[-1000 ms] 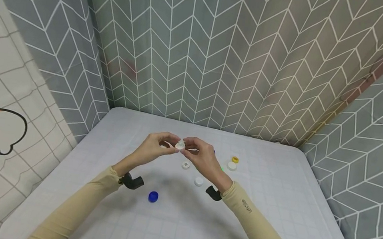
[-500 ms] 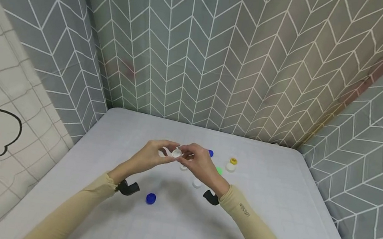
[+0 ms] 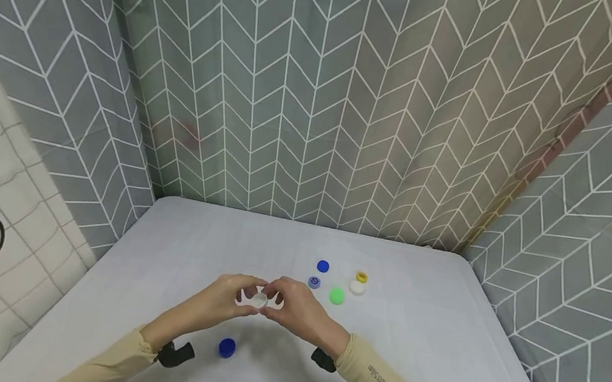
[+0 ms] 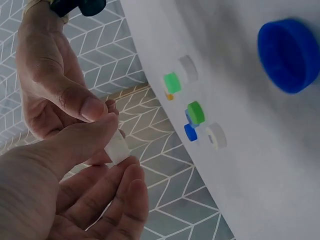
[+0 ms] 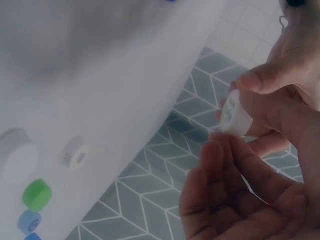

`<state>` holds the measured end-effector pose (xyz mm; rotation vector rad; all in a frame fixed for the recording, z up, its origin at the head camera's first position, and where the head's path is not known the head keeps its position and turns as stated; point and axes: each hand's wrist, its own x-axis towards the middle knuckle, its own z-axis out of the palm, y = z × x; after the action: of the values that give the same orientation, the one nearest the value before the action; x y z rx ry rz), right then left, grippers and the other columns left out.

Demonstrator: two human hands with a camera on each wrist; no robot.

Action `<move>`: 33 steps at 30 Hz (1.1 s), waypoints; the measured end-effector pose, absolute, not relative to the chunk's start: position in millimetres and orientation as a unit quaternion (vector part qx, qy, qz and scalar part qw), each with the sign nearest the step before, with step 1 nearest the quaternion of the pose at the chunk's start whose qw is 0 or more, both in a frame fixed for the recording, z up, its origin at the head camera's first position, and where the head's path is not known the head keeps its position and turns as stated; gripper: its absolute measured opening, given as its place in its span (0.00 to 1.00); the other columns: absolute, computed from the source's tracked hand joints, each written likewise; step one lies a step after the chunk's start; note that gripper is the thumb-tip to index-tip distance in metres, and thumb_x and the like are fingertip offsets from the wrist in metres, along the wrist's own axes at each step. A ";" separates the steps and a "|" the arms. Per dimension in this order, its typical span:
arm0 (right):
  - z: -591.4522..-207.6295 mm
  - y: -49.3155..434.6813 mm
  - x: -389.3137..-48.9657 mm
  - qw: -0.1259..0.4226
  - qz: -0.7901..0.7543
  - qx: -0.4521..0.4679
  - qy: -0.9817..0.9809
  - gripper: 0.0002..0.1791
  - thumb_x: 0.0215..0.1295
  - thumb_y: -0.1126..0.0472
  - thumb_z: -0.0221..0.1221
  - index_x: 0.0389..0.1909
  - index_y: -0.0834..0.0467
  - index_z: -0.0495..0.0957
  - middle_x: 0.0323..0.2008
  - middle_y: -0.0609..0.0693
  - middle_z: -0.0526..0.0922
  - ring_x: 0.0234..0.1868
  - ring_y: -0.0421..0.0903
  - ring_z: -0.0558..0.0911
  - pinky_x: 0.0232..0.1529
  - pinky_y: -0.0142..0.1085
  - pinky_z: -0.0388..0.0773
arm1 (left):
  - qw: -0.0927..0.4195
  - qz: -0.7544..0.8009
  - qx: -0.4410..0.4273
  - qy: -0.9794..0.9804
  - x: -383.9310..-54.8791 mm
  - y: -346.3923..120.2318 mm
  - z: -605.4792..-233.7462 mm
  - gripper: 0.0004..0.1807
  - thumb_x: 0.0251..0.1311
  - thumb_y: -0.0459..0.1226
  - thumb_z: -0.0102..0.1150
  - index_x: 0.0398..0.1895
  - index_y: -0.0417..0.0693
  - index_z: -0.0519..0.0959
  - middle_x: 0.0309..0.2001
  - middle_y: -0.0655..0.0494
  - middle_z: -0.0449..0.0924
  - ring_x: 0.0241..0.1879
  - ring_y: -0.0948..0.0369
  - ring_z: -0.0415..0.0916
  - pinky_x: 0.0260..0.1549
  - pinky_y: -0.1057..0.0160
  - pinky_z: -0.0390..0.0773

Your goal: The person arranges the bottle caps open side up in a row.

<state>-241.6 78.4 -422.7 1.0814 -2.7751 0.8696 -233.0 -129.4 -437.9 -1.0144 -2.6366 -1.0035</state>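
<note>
Both hands meet over the table around a small white bottle cap [image 3: 259, 301]. My left hand [image 3: 225, 293] pinches it from the left between thumb and fingertips. From the other side, the thumb and fingertips of my right hand [image 3: 299, 309] grip its edge. In the right wrist view, the cap [image 5: 236, 115] stands on edge and shows a faint greenish print on its face. The left wrist view shows the plain side of the cap [image 4: 117, 148] below the thumbs. A dark blue cap [image 3: 227, 348] lies on the table in front of the hands.
Beyond the right hand lie a blue cap [image 3: 322, 266], a light blue cap [image 3: 314, 282], a green cap [image 3: 337, 296], a white cap [image 3: 357, 287] and a yellow cap [image 3: 362, 277]. A white cloth covers the table [image 3: 206, 242]; patterned curtains [image 3: 304, 120] hang behind it.
Both hands sit lower in the head view as the camera tilts up, still holding the white cap. White caps seen below the hands earlier are hidden now; the blue and green caps show fully.
</note>
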 end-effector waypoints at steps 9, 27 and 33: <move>-439.0 77.7 -232.6 0.001 0.197 0.359 -0.912 0.13 0.51 0.55 0.71 0.37 0.52 0.82 0.32 0.41 0.83 0.34 0.35 0.79 0.35 0.24 0.74 | -0.006 -0.275 -0.306 -0.911 -221.8 -122.9 -452.5 0.31 0.50 0.39 0.72 0.60 0.47 0.73 0.37 0.63 0.80 0.39 0.65 0.77 0.39 0.63 0.78; -481.5 77.5 -213.8 0.004 0.149 0.405 -0.902 0.12 0.47 0.53 0.74 0.32 0.49 0.83 0.27 0.35 0.81 0.27 0.26 0.70 0.31 0.19 0.66 | -0.077 -0.246 -0.332 -0.908 -209.0 -111.1 -488.6 0.37 0.40 0.38 0.77 0.58 0.50 0.73 0.27 0.73 0.74 0.26 0.76 0.66 0.32 0.70 0.69; -485.5 76.2 -213.0 0.014 0.161 0.416 -0.895 0.12 0.47 0.54 0.73 0.32 0.50 0.83 0.27 0.34 0.81 0.26 0.25 0.69 0.30 0.17 0.64 | -0.070 -0.242 -0.334 -0.908 -208.9 -113.0 -492.7 0.37 0.38 0.37 0.77 0.57 0.51 0.74 0.25 0.72 0.71 0.24 0.75 0.63 0.28 0.72 0.66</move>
<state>-213.0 76.2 -485.5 1.2945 -2.7860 0.5015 -208.9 -113.0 -492.7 -1.0980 -2.9877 -0.7972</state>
